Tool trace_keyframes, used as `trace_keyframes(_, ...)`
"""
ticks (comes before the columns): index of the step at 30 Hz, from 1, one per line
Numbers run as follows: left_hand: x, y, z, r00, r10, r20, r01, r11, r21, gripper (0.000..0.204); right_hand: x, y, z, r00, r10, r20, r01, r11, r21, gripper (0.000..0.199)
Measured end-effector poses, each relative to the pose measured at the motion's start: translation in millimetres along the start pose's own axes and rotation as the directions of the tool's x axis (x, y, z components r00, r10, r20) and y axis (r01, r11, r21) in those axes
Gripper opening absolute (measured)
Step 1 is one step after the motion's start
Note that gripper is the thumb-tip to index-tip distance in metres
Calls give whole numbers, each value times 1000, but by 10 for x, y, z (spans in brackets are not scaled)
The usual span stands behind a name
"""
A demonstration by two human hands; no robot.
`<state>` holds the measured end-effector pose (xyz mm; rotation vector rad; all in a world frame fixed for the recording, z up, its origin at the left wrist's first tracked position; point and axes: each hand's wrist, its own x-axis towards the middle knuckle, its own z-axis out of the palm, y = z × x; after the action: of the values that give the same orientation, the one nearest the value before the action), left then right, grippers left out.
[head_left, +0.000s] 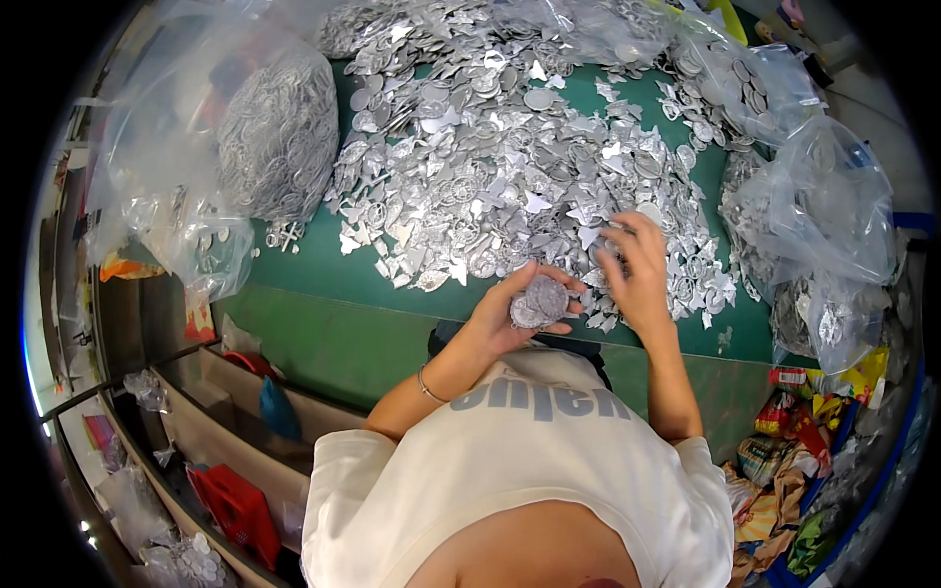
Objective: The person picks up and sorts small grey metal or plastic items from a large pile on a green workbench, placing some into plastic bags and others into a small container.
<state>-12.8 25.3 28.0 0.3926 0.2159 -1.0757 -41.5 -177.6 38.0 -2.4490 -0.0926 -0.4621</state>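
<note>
Nearest the lens, low in the frame, sits the person's white short-sleeved shirt (529, 470). Just above it, at centre, the left hand (510, 314) is cupped around a small stack of flat silver metal pieces (539, 302). Right of it, the right hand (635, 267) reaches with fingers bent into the wide heap of silvery stamped metal shapes (490, 167) spread over the green table top (323, 274); whether it grips a piece I cannot tell. A clear plastic bag of metal rings (279, 137) lies upper left, and more clear bags (823, 216) stand at right.
</note>
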Motion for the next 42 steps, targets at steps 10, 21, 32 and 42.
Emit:
trace_keyframes(10,-165,-60,-160,998,-68,-17,67,997,-41,15,34,40,182,995,-77,-68,60,973,-224,38)
trace_keyframes(21,-286,53,-140,992,67,-110,-80,989,-127,41,59,-72,31,974,103,-202,-104,995,7,19)
trace_keyframes(32,-325,178,-242,972,233,-43,-236,944,-231,17,17,-484,246,999,-8,41,-3,966,260,15)
trace_keyframes(42,-913,699,-424,734,620,-277,-674,715,-184,15,-58,-337,402,990,119,70,-134,954,269,13)
